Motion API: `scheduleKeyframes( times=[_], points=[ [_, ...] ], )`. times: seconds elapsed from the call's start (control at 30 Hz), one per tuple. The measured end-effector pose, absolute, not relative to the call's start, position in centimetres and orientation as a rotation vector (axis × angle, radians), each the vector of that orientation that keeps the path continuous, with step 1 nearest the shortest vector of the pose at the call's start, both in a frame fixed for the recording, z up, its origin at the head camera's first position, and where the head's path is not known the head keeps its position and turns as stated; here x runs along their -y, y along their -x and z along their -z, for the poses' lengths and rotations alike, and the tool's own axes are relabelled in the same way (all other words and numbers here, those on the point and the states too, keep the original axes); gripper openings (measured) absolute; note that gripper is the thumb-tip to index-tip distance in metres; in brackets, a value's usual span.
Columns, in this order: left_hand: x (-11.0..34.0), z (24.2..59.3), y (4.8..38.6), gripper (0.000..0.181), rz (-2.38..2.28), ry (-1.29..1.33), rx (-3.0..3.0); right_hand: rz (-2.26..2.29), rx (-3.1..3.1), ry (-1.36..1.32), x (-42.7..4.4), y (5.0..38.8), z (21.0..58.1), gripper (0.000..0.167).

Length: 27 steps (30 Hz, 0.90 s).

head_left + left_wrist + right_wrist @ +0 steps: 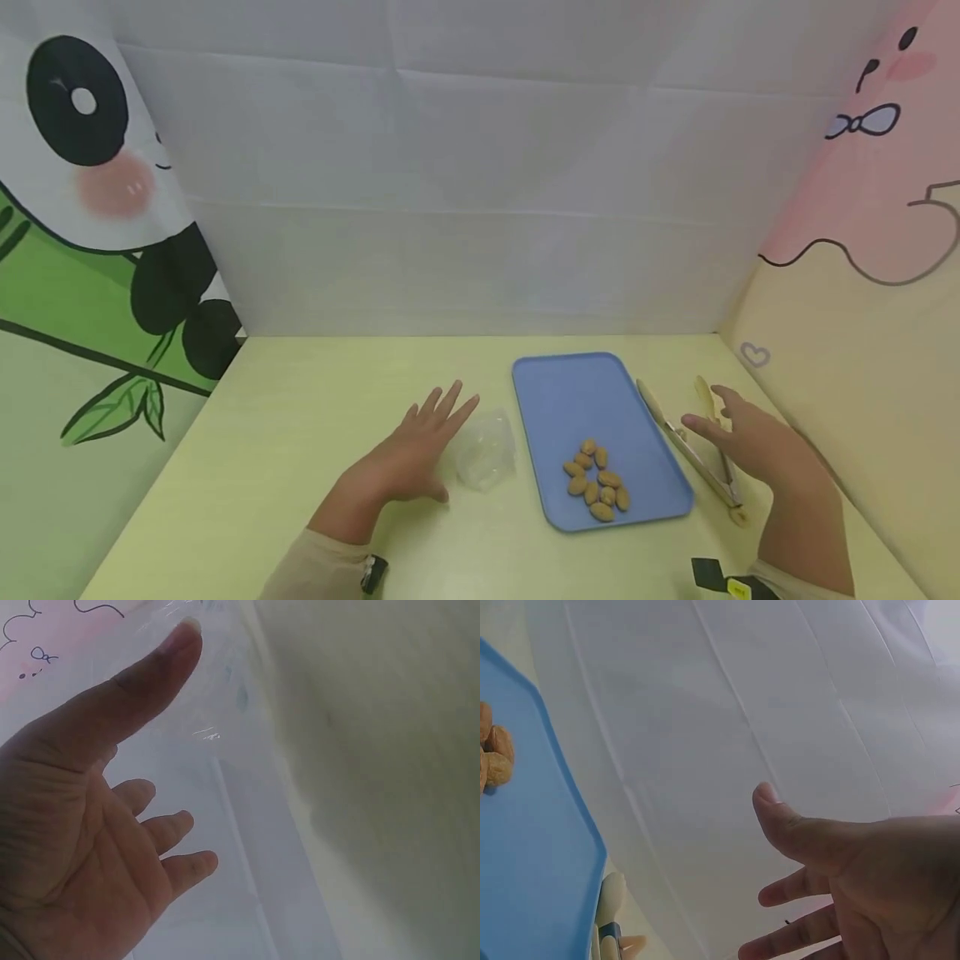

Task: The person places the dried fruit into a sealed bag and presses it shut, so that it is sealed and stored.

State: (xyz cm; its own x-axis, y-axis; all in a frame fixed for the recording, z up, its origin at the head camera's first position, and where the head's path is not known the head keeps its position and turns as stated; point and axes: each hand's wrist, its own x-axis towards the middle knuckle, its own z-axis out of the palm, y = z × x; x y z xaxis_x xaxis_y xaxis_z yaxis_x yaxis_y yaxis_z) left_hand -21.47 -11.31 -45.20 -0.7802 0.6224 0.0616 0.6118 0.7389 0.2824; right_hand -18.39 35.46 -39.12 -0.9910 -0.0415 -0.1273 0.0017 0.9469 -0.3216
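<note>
My left hand (416,450), fingers spread, is just left of a clear plastic container (486,450) on the table. In the left wrist view the thumb and fingers stand apart with nothing between them. To the right, my right hand (765,442) hovers over a pair of tongs (701,458), its thumb and fingers apart. Whether it touches the tongs is hard to tell in the head view; in the right wrist view its palm holds nothing. Between the hands lies a blue tray (577,392) with several brown, peanut-like nuts (598,483) near its front end.
The pale yellow table (322,400) meets a white sheet wall (465,208) at the back. A panda-printed panel (112,250) stands at the left and a pink and cream panel (862,333) at the right. The tongs lie between the tray and the right panel.
</note>
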Motion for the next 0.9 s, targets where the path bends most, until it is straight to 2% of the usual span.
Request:
scheduleKeyframes(
  times=[0.37, 0.6, 0.8, 0.9],
  points=[
    [10.4, 45.6, 22.8, 0.133, -0.273, -1.191, -2.847, 0.473, -2.828, -0.029, -36.8, 19.2, 40.8, 0.105],
    [10.2, 46.0, 23.2, 0.121, -0.270, -1.242, -2.828, 0.504, -2.755, -0.098, -36.9, 19.9, 41.6, 0.118],
    [9.9, 46.1, 23.5, 0.101, -0.224, -1.342, -2.849, 0.506, -2.738, -0.113, -37.2, 20.2, 42.7, 0.123],
    [9.8, 45.9, 23.3, 0.092, -0.312, -1.294, -2.827, 0.504, -2.738, -0.107, -37.5, 20.2, 43.1, 0.122]
  ],
)
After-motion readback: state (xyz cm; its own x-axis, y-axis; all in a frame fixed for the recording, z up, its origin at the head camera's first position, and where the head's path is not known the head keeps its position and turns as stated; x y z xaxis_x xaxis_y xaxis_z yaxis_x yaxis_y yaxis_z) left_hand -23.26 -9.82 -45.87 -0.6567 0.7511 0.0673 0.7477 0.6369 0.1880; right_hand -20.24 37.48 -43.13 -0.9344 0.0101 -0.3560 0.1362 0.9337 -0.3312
